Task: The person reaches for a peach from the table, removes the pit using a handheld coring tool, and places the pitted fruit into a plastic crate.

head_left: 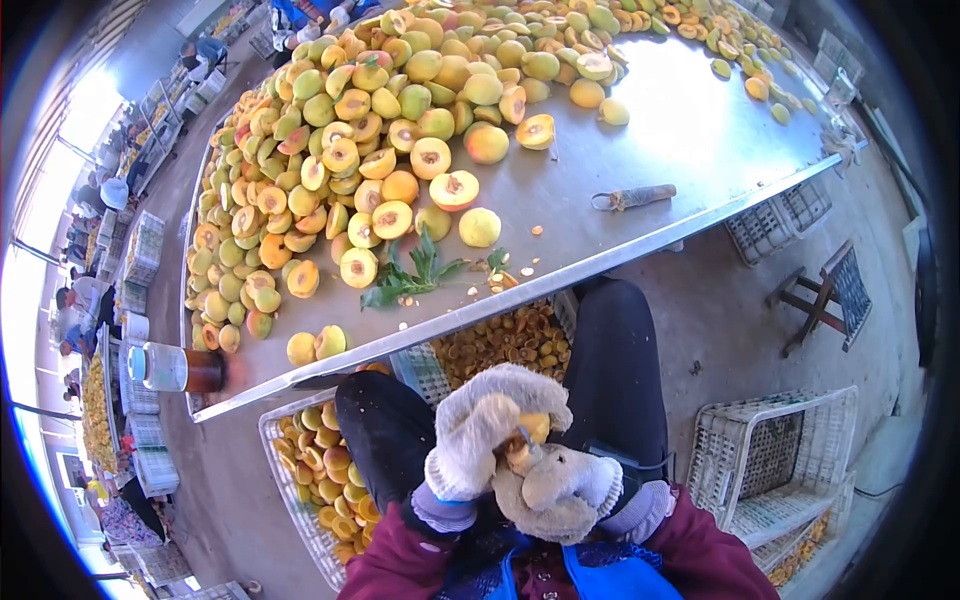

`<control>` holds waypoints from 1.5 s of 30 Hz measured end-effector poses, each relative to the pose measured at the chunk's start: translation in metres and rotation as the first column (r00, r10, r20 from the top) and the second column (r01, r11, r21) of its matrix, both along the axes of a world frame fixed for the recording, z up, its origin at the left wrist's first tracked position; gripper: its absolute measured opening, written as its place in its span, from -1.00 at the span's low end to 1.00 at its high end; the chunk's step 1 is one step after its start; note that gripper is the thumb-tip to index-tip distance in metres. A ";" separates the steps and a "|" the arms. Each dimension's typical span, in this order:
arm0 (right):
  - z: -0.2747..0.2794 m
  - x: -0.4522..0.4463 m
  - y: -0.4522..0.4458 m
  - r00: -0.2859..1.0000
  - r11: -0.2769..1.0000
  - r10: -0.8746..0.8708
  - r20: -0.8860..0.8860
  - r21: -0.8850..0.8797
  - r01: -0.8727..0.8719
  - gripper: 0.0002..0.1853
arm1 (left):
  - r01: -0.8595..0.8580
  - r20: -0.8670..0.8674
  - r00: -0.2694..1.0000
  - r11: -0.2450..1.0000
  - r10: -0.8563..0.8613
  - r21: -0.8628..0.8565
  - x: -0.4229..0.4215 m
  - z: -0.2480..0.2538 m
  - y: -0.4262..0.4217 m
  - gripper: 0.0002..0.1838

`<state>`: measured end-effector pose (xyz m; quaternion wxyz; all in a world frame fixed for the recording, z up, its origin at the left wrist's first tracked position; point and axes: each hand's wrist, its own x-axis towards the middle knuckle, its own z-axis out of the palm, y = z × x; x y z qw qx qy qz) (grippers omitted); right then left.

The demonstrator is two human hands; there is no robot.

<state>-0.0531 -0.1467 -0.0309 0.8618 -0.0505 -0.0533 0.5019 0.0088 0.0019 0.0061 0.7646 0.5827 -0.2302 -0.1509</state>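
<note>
Both my hands wear grey fuzzy gloves with white cuffs and are close together over my lap. My left hand is closed round a yellow peach piece, partly hidden by the glove. Just below it, my right hand is closed, its fingers wrapped round a small tool whose brownish end meets the fruit. Most of that tool is covered by the glove, so its shape cannot be made out. Between my knees stands a crate of brown peach pits or scraps.
A metal table bears a heap of whole and halved peaches, green leaves, a loop-bladed tool and a jar of brown liquid. A crate of peach halves is at left; crates and a folding stool at right.
</note>
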 end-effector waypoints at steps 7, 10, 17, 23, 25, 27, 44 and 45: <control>0.023 0.012 0.011 0.978 0.979 0.038 0.206 -0.202 0.004 -0.70 | -0.252 -0.789 0.608 0.922 -0.085 -0.293 0.003 -0.023 -0.022 -0.39; 0.022 0.018 0.002 0.985 0.976 -0.040 0.169 -0.202 0.074 -0.73 | -0.287 -0.501 0.834 0.957 0.230 -0.040 0.017 -0.006 -0.007 -0.47; 0.012 0.015 -0.003 1.000 0.935 -0.001 0.031 -0.355 0.011 -0.79 | -0.727 0.714 0.663 -0.031 0.226 0.686 0.106 -0.046 0.145 -0.76; 0.016 0.024 0.004 0.996 0.923 0.017 -0.083 -0.382 -0.047 -0.78 | -0.531 0.543 0.839 0.283 0.044 0.798 0.133 -0.026 0.095 -0.57; 0.016 0.025 0.002 0.997 0.913 0.026 -0.069 -0.406 -0.052 -0.78 | -0.572 0.604 0.795 0.266 -0.052 0.776 0.146 -0.064 0.083 -0.58; 0.016 0.022 0.001 0.999 0.891 0.007 -0.036 -0.453 -0.022 -0.83 | -0.618 0.649 0.751 0.220 -0.117 0.755 0.159 -0.072 0.077 -0.62; 0.036 0.028 0.005 0.991 0.598 -0.056 0.120 -0.791 0.130 -0.78 | -0.535 0.560 0.823 -0.197 0.098 0.822 0.189 -0.043 0.104 -0.26; 0.036 0.029 0.005 0.991 0.561 -0.009 0.134 -0.819 0.116 -0.77 | -0.471 0.519 0.844 -0.271 0.139 0.839 0.190 -0.042 0.099 -0.29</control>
